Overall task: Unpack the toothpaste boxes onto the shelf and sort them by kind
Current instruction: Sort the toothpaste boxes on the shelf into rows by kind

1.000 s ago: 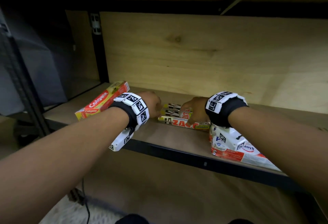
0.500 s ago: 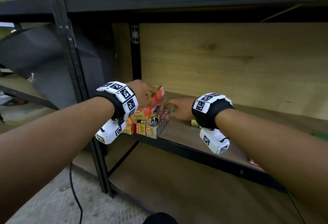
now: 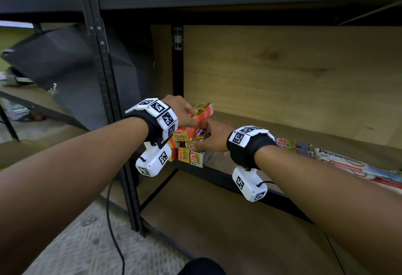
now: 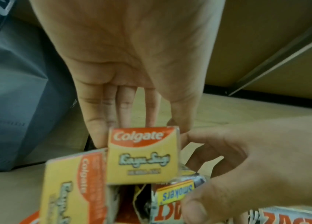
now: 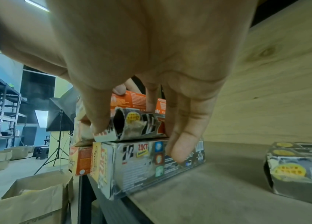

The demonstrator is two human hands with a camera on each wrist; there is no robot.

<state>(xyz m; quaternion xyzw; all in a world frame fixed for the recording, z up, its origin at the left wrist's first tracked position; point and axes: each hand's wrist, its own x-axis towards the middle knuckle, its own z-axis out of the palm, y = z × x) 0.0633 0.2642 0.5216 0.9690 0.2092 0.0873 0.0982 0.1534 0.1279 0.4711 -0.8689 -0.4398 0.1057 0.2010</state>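
Note:
A pile of toothpaste boxes (image 3: 191, 155) sits at the left end of the wooden shelf (image 3: 250, 163). My left hand (image 3: 191, 118) grips the top orange-and-yellow Colgate box (image 4: 142, 153), fingers (image 4: 97, 121) behind it and thumb on its right side. My right hand (image 3: 204, 137) pinches a crumpled silver Zact box (image 5: 138, 125) between thumb and fingers (image 5: 182, 144). It lies on another Zact box (image 5: 147, 163). A second Colgate box (image 4: 74, 186) stands on end lower left.
Further right on the shelf lie more Zact boxes (image 3: 293, 144) and white Pepsodent boxes (image 3: 348, 163). A black upright post (image 3: 104, 78) bounds the shelf's left end. Open cardboard cartons (image 5: 30, 197) and a light stand (image 5: 59, 136) stand on the floor to the left.
Both hands have moved from the Zact boxes mid-shelf to the pile at the shelf's left end. The left hand has taken hold of the top Colgate box, the right a Zact box.

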